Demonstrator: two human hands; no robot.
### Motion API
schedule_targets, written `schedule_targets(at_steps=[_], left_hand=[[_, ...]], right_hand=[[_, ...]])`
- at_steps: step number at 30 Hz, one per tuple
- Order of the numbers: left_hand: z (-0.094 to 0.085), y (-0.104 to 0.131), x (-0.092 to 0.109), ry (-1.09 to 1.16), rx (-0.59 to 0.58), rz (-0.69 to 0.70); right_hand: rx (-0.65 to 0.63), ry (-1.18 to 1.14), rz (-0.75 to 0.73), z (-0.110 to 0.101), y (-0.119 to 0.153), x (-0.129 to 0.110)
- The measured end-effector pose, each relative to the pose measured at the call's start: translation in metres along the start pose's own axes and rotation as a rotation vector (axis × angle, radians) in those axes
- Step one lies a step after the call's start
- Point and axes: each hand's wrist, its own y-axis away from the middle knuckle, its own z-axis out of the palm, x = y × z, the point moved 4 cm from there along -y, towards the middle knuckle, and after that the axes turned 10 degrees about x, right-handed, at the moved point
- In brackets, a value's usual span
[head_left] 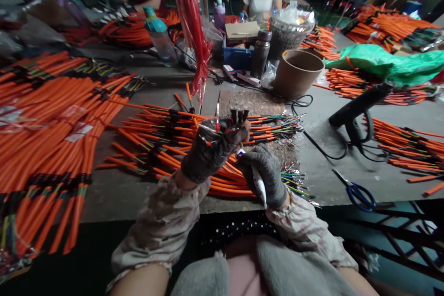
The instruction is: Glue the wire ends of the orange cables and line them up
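Note:
My left hand (pixel 211 150), in a dark grey glove with a bare thumb tip, is closed on several short black pieces (pixel 239 114) that stick up past the fingers. Thin strands with red and green bits show at its knuckles; what they belong to is unclear. Just to the right, my right hand (pixel 265 171), gloved too, is wrapped round a slim white tube (pixel 258 185) with its blue-and-red marked end near my left thumb. Beneath both hands lie orange cables (pixel 208 180) with black sleeves and stripped coloured wire ends (pixel 289 122).
More orange cable bundles (pixel 69 115) cover the left side. A black heat gun (pixel 357 115) and blue-handled scissors (pixel 360 196) lie to the right. Behind are a brown bucket (pixel 298 74), a dark flask (pixel 261 55) and hanging red strips (pixel 194 32). Two people sit across the table.

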Motion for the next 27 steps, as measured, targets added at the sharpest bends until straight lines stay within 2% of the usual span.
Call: schedule_targets(at_steps=[2, 4, 7, 8, 10, 12, 17, 21, 24, 27], left_hand=[[0.007, 0.013, 0.024, 0.126, -0.141, -0.060], [0.014, 0.037, 0.054, 0.165, -0.264, 0.073], [0.024, 0.076, 0.088, 0.114, -0.325, 0.339], [0.027, 0.085, 0.094, 0.096, -0.323, 0.370], [0.034, 0.098, 0.100, 0.107, -0.350, 0.401], [0.039, 0.102, 0.104, 0.123, -0.387, 0.438], [0.042, 0.103, 0.107, 0.112, -0.460, 0.487], [0.040, 0.107, 0.104, 0.129, -0.458, 0.490], [0.040, 0.108, 0.104, 0.153, -0.437, 0.474], [0.045, 0.105, 0.106, 0.216, -0.412, 0.339]], right_hand=[[0.061, -0.090, 0.189, -0.008, 0.004, 0.008], [0.111, -0.187, 0.441, -0.019, 0.011, 0.019], [0.071, -0.339, 0.819, -0.034, 0.025, 0.032], [0.065, -0.387, 0.921, -0.037, 0.029, 0.035], [0.097, -0.445, 1.018, -0.044, 0.032, 0.038], [0.112, -0.490, 1.051, -0.046, 0.031, 0.038], [-0.068, -0.543, 1.129, -0.043, 0.030, 0.033], [-0.045, -0.510, 1.117, -0.048, 0.032, 0.040], [-0.079, -0.450, 1.060, -0.056, 0.039, 0.048], [-0.165, -0.308, 0.906, -0.073, 0.054, 0.047]])
